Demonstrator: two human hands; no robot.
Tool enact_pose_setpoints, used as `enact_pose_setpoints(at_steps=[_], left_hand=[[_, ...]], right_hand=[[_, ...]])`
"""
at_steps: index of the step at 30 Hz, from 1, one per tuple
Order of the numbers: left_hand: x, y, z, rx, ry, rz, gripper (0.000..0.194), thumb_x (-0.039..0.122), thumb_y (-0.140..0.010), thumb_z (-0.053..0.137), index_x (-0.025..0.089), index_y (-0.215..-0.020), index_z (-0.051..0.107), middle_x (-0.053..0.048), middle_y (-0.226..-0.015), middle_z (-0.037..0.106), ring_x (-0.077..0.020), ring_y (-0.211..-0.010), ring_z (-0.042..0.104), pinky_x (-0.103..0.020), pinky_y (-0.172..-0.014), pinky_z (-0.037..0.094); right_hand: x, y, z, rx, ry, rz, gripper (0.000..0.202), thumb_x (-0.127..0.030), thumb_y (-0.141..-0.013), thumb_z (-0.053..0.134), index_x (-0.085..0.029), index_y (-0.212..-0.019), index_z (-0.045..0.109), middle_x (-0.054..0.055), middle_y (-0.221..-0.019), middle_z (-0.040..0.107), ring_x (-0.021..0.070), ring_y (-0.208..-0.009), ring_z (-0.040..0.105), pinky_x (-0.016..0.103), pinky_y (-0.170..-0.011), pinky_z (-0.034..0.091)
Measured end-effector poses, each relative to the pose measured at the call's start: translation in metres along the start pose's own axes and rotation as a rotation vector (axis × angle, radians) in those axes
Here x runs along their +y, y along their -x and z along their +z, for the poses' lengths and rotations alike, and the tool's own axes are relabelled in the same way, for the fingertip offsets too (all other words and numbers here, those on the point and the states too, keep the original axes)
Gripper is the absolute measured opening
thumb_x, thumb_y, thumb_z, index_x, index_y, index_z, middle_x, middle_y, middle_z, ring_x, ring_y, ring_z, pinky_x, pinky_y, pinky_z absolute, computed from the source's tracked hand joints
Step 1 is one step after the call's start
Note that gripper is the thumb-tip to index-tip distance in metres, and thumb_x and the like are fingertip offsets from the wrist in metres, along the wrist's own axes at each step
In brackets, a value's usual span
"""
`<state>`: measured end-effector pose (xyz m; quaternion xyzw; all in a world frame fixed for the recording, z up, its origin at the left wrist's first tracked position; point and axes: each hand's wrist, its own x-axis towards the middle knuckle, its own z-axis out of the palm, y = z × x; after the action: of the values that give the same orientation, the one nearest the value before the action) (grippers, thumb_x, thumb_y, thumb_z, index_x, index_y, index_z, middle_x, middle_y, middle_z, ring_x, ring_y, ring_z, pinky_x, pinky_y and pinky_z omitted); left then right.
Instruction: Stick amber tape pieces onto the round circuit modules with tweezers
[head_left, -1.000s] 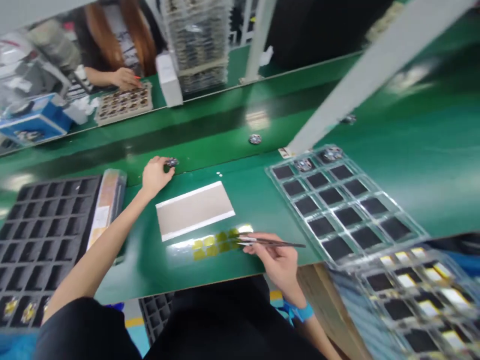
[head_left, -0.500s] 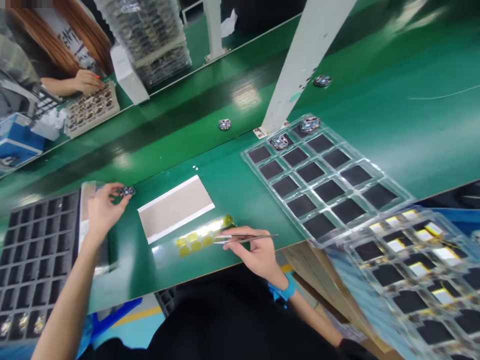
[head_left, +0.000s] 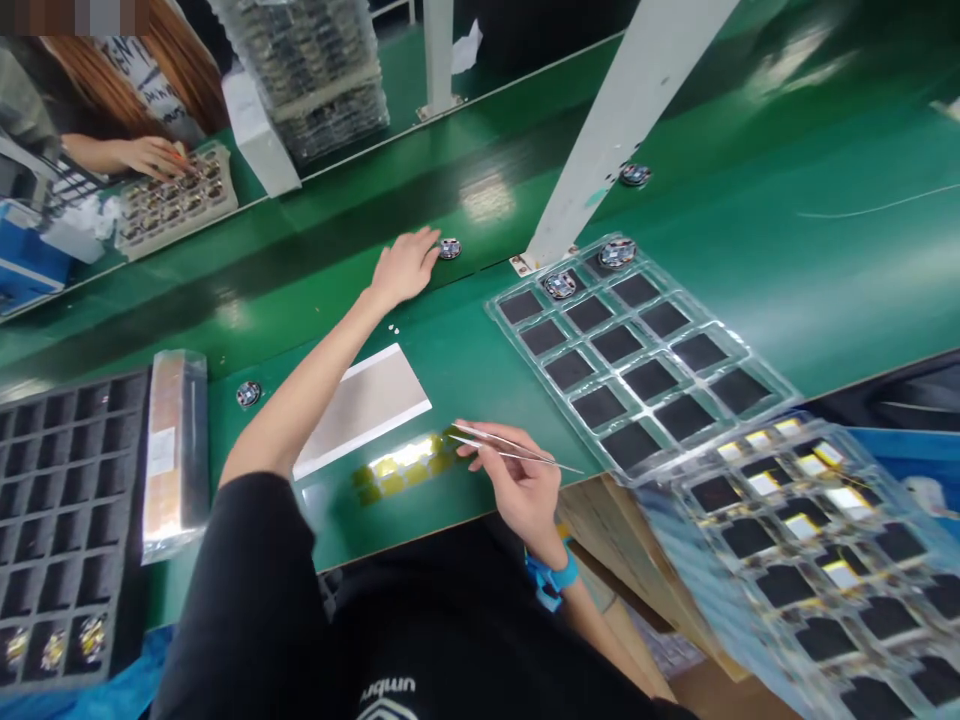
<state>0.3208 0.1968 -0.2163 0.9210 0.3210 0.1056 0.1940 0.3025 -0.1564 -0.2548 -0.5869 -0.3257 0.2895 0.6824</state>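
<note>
My left hand [head_left: 406, 268] stretches over the green belt, fingers extended and apart, with the fingertips at the left edge of a small round circuit board [head_left: 451, 248]. Whether they touch it I cannot tell. In my right hand [head_left: 523, 487] is a pair of metal tweezers [head_left: 517, 447], tips pointing left near a strip of yellow round stickers [head_left: 405, 467]. A pale sheet with white edges [head_left: 367, 399] lies under my left forearm, partly hidden by it. Another round circuit board [head_left: 249, 393] rests on the table to the left.
At right lies a clear compartment tray [head_left: 616, 345] with two round boards; a second tray [head_left: 840, 560] holds white-and-yellow parts. A dark foam tray [head_left: 67, 480] and a wrapped packet [head_left: 174, 455] are at left. A white post [head_left: 622, 120] rises behind. Across the belt, a co-worker's hand [head_left: 157, 157] touches a tray.
My left hand has let go of a round board on the left side and moved right and away to another on the belt. My right hand, with the tweezers, shifted slightly right.
</note>
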Motion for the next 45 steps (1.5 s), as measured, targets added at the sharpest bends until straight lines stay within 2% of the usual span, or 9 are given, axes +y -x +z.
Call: enact_pose_setpoints(at_steps=[4, 8, 11, 15, 19, 22, 26, 31, 45], left_hand=[[-0.003, -0.043, 0.011, -0.047, 0.075, 0.018, 0.025, 0.013, -0.092, 0.079, 0.016, -0.116, 0.078, -0.017, -0.142, 0.078, -0.0411, -0.149, 0.064, -0.064, -0.129, 0.048], [-0.013, -0.015, -0.004, -0.036, 0.185, 0.012, 0.013, 0.014, -0.097, 0.075, 0.016, -0.108, 0.069, -0.011, -0.118, 0.082, -0.0329, -0.129, 0.077, -0.053, -0.120, 0.057], [-0.014, 0.062, -0.030, 0.089, 0.424, -0.083, 0.010, 0.028, -0.109, 0.065, 0.021, -0.112, 0.058, -0.003, -0.107, 0.079, -0.0294, -0.122, 0.083, -0.052, -0.108, 0.062], [-0.001, 0.229, -0.052, 0.421, 0.501, -0.188, 0.035, 0.058, -0.108, 0.063, 0.029, -0.100, 0.046, 0.000, -0.107, 0.077, -0.0290, -0.117, 0.086, -0.050, -0.099, 0.070], [0.022, 0.373, -0.031, 0.600, 0.404, -0.289, 0.028, 0.047, -0.108, 0.064, 0.031, -0.095, 0.045, -0.002, -0.104, 0.086, -0.0277, -0.103, 0.088, -0.051, -0.088, 0.072], [0.029, 0.424, -0.006, 0.659, 0.395, -0.349, 0.016, 0.033, -0.109, 0.064, 0.031, -0.100, 0.051, -0.002, -0.097, 0.087, -0.0255, -0.095, 0.089, -0.047, -0.082, 0.074], [0.035, 0.431, 0.007, 0.652, 0.441, -0.411, 0.016, 0.024, -0.110, 0.066, 0.034, -0.121, 0.063, -0.003, -0.106, 0.089, -0.0254, -0.099, 0.089, -0.047, -0.085, 0.075], [0.032, 0.419, 0.009, 0.404, 0.348, -0.159, 0.022, 0.013, -0.106, 0.068, 0.032, -0.114, 0.061, -0.003, -0.131, 0.087, -0.0248, -0.124, 0.083, -0.051, -0.101, 0.068], [0.024, 0.411, 0.016, 0.244, 0.193, 0.011, 0.025, 0.003, -0.104, 0.061, 0.027, -0.111, 0.055, -0.003, -0.139, 0.085, -0.0244, -0.128, 0.075, -0.043, -0.103, 0.051]], right_hand=[[0.000, 0.003, 0.001, 0.040, 0.041, -0.010, 0.028, -0.046, -0.107, 0.077, -0.020, -0.117, 0.084, 0.011, -0.114, 0.086, 0.0210, -0.079, 0.084, 0.030, -0.062, 0.071], [0.000, 0.001, 0.002, 0.032, 0.090, -0.023, 0.026, -0.044, -0.106, 0.077, -0.021, -0.115, 0.086, 0.011, -0.112, 0.087, 0.0213, -0.078, 0.084, 0.031, -0.061, 0.071], [0.001, 0.004, 0.001, 0.017, 0.128, -0.044, 0.021, -0.039, -0.107, 0.076, -0.022, -0.112, 0.088, 0.009, -0.107, 0.087, 0.0212, -0.078, 0.084, 0.030, -0.063, 0.071], [0.006, 0.010, 0.000, 0.031, 0.179, -0.058, 0.013, -0.029, -0.106, 0.078, -0.023, -0.112, 0.089, 0.006, -0.105, 0.087, 0.0192, -0.082, 0.084, 0.029, -0.070, 0.072], [0.006, 0.010, 0.002, 0.045, 0.197, -0.081, 0.013, -0.027, -0.104, 0.082, -0.022, -0.115, 0.088, 0.003, -0.097, 0.086, 0.0179, -0.077, 0.083, 0.029, -0.068, 0.069], [-0.009, 0.002, 0.010, -0.068, 0.239, -0.093, 0.011, -0.026, -0.100, 0.087, -0.027, -0.111, 0.088, 0.001, -0.093, 0.085, 0.0178, -0.076, 0.082, 0.029, -0.067, 0.068], [-0.033, -0.013, 0.031, -0.309, 0.347, -0.114, 0.012, -0.028, -0.093, 0.095, -0.027, -0.100, 0.086, -0.001, -0.092, 0.085, 0.0176, -0.080, 0.083, 0.028, -0.073, 0.069], [-0.023, -0.014, 0.056, -0.458, 0.397, -0.130, 0.023, -0.030, -0.102, 0.085, -0.022, -0.083, 0.074, -0.004, -0.073, 0.078, 0.0113, -0.061, 0.074, 0.023, -0.059, 0.057], [-0.001, -0.023, 0.055, -0.648, 0.392, -0.084, 0.017, -0.026, -0.107, 0.078, -0.024, -0.090, 0.077, -0.003, -0.085, 0.083, 0.0156, -0.073, 0.081, 0.029, -0.062, 0.060]])
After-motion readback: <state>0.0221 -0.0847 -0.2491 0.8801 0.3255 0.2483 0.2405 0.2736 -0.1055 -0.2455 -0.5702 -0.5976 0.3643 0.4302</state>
